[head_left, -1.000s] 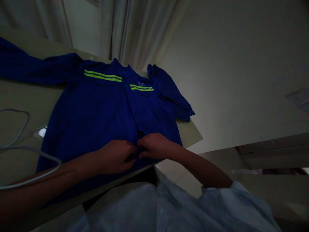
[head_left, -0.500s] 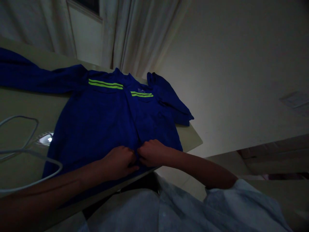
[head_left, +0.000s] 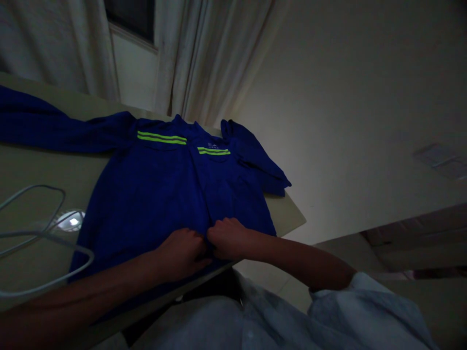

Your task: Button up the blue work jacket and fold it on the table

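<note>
A blue jacket (head_left: 146, 194) with yellow-green chest stripes lies front side up on the table, its collar at the far side. One sleeve stretches out to the left; the other falls to the right, near the table's corner. My left hand (head_left: 184, 255) is closed on the jacket's front close to the hem. Right beside it, my right hand (head_left: 228, 239) is also closed on the cloth, on the other side of the front opening. The fingertips of both hands are mostly hidden.
A white cable (head_left: 47, 231) loops over the table (head_left: 25, 170) at the left, by a bright reflection. Curtains (head_left: 215, 53) hang behind the far edge. A pale wall (head_left: 346, 121) rises on the right, past the table's corner.
The whole view has shifted slightly, so the jacket and table appear a little lower. Both hands keep the same place on the jacket front.
</note>
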A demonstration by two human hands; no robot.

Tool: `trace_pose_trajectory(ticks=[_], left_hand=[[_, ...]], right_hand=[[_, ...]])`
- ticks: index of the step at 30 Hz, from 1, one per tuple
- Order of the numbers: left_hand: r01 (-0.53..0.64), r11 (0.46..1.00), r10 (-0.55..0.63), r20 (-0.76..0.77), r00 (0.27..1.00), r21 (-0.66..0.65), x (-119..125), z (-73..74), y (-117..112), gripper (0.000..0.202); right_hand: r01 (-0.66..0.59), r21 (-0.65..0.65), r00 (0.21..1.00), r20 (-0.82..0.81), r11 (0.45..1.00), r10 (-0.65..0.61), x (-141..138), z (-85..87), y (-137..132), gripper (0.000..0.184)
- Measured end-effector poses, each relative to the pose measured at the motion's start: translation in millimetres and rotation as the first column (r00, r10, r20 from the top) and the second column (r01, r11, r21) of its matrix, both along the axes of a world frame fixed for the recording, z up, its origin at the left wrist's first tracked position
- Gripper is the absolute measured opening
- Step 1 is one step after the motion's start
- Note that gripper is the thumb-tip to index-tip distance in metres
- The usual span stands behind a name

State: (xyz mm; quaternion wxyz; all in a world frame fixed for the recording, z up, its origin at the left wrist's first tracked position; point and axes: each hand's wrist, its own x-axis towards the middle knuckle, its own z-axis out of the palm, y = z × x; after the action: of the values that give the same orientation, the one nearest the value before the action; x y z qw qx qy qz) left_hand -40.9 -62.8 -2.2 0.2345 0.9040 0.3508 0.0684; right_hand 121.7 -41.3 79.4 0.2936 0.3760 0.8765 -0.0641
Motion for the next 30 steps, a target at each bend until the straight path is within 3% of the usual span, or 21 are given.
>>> trace_pose_trajectory(ticks=[7, 19, 30], left_hand=[[0.004, 1.000, -0.004, 0.009, 1.000, 0.025, 0, -2.1, -1, 0.028], [0.008, 1.000, -0.008, -0.034, 0.999, 0.015, 3, 2.6, -2, 0.028], [0.001, 0.999, -0.001, -0.010, 1.000, 0.044, 2, -1.2, -1, 0.032]], right_hand=[[0.061, 0.041, 0.998, 0.015, 0.997, -0.061, 0, 2.2, -3, 0.029], [0.046, -0.120, 0.996, 0.084, 0.992, -0.036, 0, 4.1, 10, 0.033], [0.054, -0.053, 0.995, 0.090, 0.997, -0.050, 1, 5.6, 11, 0.039]])
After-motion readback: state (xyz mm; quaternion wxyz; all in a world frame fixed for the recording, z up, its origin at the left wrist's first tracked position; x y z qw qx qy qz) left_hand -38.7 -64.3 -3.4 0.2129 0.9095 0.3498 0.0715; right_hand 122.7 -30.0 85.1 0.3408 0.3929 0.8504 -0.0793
